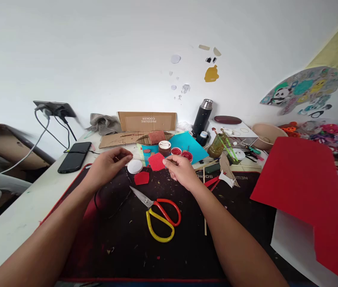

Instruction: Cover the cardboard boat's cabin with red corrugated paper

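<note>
My right hand [181, 169] pinches a red corrugated piece [156, 162] by its right edge, above the desk mat. My left hand [110, 163] is beside a round white lid [135, 166], thumb and fingertips drawn together. Whatever is between those fingertips, if anything, is too small to make out. A smaller flat red piece [141, 178] lies just below the lid. Nearer to me, scissors [157, 213] with one red and one yellow handle rest on the mat, blades partly apart. Behind the corrugated piece stands a brown-sided jar [165, 147], with small red-filled containers [176, 151] beside it.
A black mat [121, 247] covers much of the desk. A phone [75, 157] lies left; a large red sheet [300, 179] stands right. Behind are cardboard [147, 120], a blue sheet [191, 145], a black flask [202, 119] and a jar with brushes [215, 147]. A thin stick [205, 227] lies under my right forearm.
</note>
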{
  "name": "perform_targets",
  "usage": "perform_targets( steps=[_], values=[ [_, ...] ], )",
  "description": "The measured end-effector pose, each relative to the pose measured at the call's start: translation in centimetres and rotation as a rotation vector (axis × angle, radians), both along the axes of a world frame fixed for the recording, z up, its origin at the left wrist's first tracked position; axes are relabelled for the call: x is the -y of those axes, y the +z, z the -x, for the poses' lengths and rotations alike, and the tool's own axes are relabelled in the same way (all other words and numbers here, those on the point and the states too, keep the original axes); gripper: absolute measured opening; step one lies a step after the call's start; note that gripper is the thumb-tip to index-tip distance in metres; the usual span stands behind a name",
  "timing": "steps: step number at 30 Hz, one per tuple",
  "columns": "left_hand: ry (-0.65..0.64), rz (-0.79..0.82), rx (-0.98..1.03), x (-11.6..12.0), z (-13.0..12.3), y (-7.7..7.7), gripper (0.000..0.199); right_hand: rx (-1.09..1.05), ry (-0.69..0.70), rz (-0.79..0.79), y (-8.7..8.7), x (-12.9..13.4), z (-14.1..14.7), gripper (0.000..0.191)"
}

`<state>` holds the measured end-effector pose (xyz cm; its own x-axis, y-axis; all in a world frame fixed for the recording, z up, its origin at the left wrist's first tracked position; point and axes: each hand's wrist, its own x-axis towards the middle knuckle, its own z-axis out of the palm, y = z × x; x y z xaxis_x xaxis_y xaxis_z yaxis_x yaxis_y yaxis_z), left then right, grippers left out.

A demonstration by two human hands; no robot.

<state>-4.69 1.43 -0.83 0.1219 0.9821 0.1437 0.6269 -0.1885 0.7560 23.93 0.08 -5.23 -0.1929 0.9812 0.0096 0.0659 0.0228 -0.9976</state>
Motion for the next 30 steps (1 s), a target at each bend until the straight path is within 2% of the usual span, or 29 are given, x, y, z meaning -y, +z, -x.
perform_targets(
  steps=[6,9,12,18,24,30],
  values=[
    [-0.290,-0.202,-0.401,-0.1,-0.9,-2.9,0.030,0.151,0.161,0.070,0.3,0.7,0.0,0.038],
    [-0.345,-0.228,-0.505,0.0,-1.3,-4.2,0.033,0.270,0.261,0.102,0.9,1.0,-0.2,0.033],
    [-0.376,-0.189,-0.555,0.0,-1.5,-4.7,0.032,0.405,0.321,0.101,1.4,1.2,-0.2,0.028],
    [-0.373,-0.162,-0.500,-0.1,-1.7,-5.1,0.018,0.603,0.310,0.028,1.4,1.3,-0.1,0.027],
    [-0.325,-0.106,-0.399,-0.2,-1.8,-4.8,0.006,0.694,0.235,-0.076,0.8,1.3,0.1,0.020],
    [-0.232,-0.047,-0.280,0.0,-1.6,-3.3,0.019,0.635,0.101,-0.150,1.1,1.2,0.3,0.015]
  ],
)
